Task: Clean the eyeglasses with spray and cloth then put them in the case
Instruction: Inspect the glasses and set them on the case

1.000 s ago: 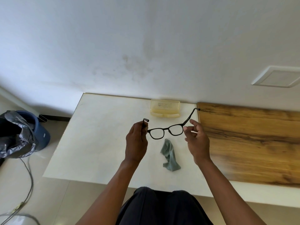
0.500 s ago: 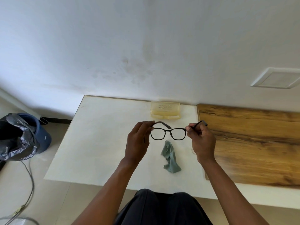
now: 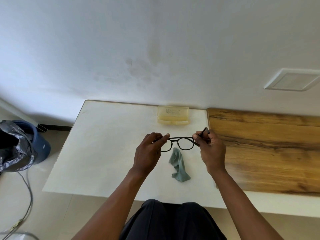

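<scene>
Left of the cloth, the left hand pinches one end of the glasses. Above the cloth they hang off the worktop, probably for folding. Right of it, the right hand grips the temple. The case waits beyond, open.

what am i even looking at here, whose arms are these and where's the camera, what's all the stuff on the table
There is no machine here. A person wears a wide-angle camera on the head, looking forward and down, so the arms entering from the bottom are their own. The left hand and the right hand each pinch one end of the black-framed eyeglasses, held above the white tabletop. Under them lies a crumpled grey-green cleaning cloth. Against the wall sits a pale yellow translucent glasses case, which looks closed. A brown wooden board covers the table's right part. On the floor at left stands a blue bin with a black bag.
</scene>
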The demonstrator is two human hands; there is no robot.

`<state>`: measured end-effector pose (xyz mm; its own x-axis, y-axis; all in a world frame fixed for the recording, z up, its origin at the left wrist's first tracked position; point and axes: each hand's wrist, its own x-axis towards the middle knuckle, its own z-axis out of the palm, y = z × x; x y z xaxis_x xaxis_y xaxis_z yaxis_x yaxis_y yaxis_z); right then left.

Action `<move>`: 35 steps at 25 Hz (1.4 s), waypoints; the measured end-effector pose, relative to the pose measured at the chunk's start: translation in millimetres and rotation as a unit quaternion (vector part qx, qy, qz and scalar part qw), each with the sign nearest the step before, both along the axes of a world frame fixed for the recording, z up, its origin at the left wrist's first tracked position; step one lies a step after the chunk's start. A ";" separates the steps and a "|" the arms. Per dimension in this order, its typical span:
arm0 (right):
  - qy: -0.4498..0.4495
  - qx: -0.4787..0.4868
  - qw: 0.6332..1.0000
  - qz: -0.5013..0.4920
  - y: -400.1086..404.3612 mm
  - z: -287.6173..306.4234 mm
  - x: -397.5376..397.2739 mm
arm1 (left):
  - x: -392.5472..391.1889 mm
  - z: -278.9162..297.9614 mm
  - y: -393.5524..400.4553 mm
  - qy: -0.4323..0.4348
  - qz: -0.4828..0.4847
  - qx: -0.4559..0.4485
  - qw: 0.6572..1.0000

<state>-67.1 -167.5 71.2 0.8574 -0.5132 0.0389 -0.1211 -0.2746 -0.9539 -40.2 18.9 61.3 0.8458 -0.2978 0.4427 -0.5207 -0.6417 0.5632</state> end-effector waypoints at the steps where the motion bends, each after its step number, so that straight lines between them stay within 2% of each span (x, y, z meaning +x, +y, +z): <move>1: 0.002 0.000 1.000 0.001 -0.5 0.3 0.0 | 0.1 0.0 -0.5 -0.001 0.000 0.005 1.000; 5: 0.014 0.008 1.000 0.019 -2.4 3.5 -1.2 | 0.1 -2.9 -1.1 0.002 -0.007 0.032 0.999; 8: 0.023 0.001 1.000 0.021 -2.2 3.7 -1.9 | 0.7 -6.9 -2.3 0.023 -0.004 0.018 1.000; 10: 0.025 -0.003 1.000 0.013 -2.4 3.1 -2.2 | 0.4 -9.0 -5.2 0.048 0.014 -0.034 0.998; 12: 0.023 -0.004 1.000 0.001 -2.7 3.7 -2.2 | 1.4 -9.7 -7.3 0.102 0.054 -0.123 0.986; 15: 0.019 -0.011 1.000 -0.001 -4.4 4.2 -0.8 | 7.0 -8.8 -4.9 0.247 0.133 -0.241 0.929; 18: 0.008 -0.019 1.000 0.008 -7.5 2.8 0.7 | 14.6 -4.3 -0.1 0.393 0.166 -0.376 0.823; 21: -0.024 -0.054 0.998 0.028 -10.7 3.2 1.1 | 19.7 0.5 6.8 0.461 0.140 -0.471 0.739; 23: -0.054 -0.102 0.992 0.053 -13.1 2.7 0.1 | 20.6 3.0 10.9 0.488 0.132 -0.484 0.714; 29: -0.087 -0.258 0.954 0.127 -18.2 0.6 -3.3 | 16.3 7.9 14.2 0.499 0.107 -0.477 0.716; 35: -0.048 -0.319 0.927 0.191 -20.2 2.0 -4.2 | 16.7 12.6 13.6 0.500 0.093 -0.474 0.719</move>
